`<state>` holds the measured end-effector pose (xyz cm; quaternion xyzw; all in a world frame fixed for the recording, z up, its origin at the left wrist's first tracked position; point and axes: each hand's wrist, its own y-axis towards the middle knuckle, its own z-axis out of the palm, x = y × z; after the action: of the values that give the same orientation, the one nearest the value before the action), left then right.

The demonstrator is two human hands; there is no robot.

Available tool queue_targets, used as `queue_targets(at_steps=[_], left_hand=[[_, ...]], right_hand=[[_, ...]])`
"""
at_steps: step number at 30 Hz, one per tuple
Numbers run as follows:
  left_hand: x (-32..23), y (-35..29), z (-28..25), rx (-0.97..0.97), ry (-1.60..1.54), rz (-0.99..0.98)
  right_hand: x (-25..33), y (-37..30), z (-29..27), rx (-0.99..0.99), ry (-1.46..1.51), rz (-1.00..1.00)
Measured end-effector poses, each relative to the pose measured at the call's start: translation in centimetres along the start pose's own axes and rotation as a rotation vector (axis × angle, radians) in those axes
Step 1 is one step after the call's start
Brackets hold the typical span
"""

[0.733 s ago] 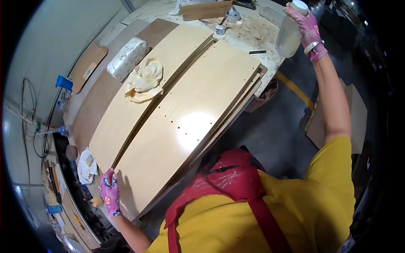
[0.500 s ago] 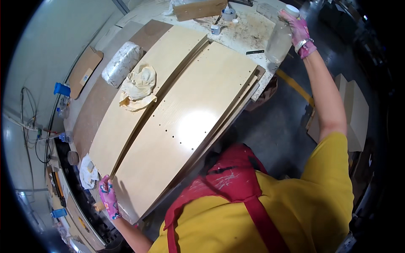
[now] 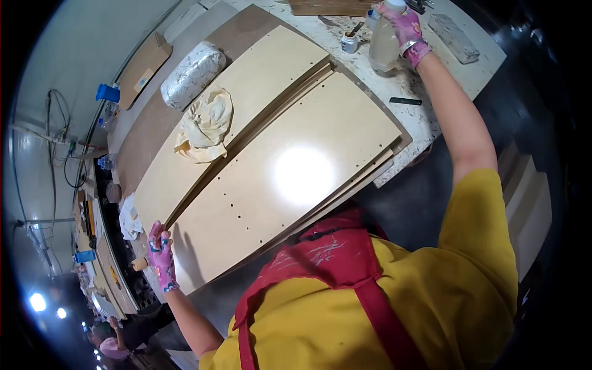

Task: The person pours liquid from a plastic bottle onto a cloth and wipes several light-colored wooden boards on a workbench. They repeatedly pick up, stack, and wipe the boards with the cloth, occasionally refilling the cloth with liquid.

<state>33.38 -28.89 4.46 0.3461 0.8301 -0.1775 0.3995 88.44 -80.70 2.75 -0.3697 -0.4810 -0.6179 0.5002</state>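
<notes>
My right hand [image 3: 407, 29], in a pink patterned glove, grips a translucent plastic bottle [image 3: 383, 49] with a white cap near its top, at the far right of the table. My left hand [image 3: 161, 258], gloved alike, is closed at the near left end of two pale wooden panels. A reddish-brown spot shows at its fingertips; whether that is a held thing is too small to tell. The nearer panel [image 3: 246, 203] has several small drilled holes and lies on other boards. Beside it, across a narrow gap, is the farther panel [image 3: 271, 68], with a crumpled cream cloth [image 3: 206, 126] on it.
A silvery wrapped bundle [image 3: 192, 74] lies behind the cloth. Near the bottle stand a small white jar [image 3: 349, 43] with a brush and a clear wrapped block [image 3: 454, 38]; a dark flat strip [image 3: 405, 101] lies closer. A person [image 3: 114, 345] is at the far lower left.
My right hand has carried the bottle leftward over the table, from beside its right edge to near the jar. My left hand stays by the panels' near end. The view has shifted.
</notes>
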Motion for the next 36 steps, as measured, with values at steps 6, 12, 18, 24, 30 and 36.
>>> queue_targets(at_steps=[6, 12, 18, 24, 30, 36], left_hand=[[-3.3, 2.7, 2.4, 0.006, 0.023, 0.048], [-9.1, 8.6, 9.5, -0.017, 0.081, 0.244], [-12.3, 12.1, 18.1, 0.006, 0.619, 0.537], [-9.1, 15.2, 19.4, -0.003, 0.287, 0.393], [-23.0, 7.6, 24.5, 0.071, 0.074, 0.9], [-19.9, 6.2, 18.5, 0.291, -0.139, 0.289]], right_hand=[[-4.7, 3.5, -2.8, 0.106, -0.463, -0.094], [-5.4, 4.8, -4.8, 0.381, -0.101, 0.044], [-0.4, -2.9, -4.1, -0.11, -0.458, -0.115], [-0.1, -12.0, -2.9, 0.088, -0.36, 0.061], [0.9, -17.8, 11.4, 0.332, 0.471, 0.468], [-1.8, -14.7, 21.3, 0.761, -0.225, -0.036]])
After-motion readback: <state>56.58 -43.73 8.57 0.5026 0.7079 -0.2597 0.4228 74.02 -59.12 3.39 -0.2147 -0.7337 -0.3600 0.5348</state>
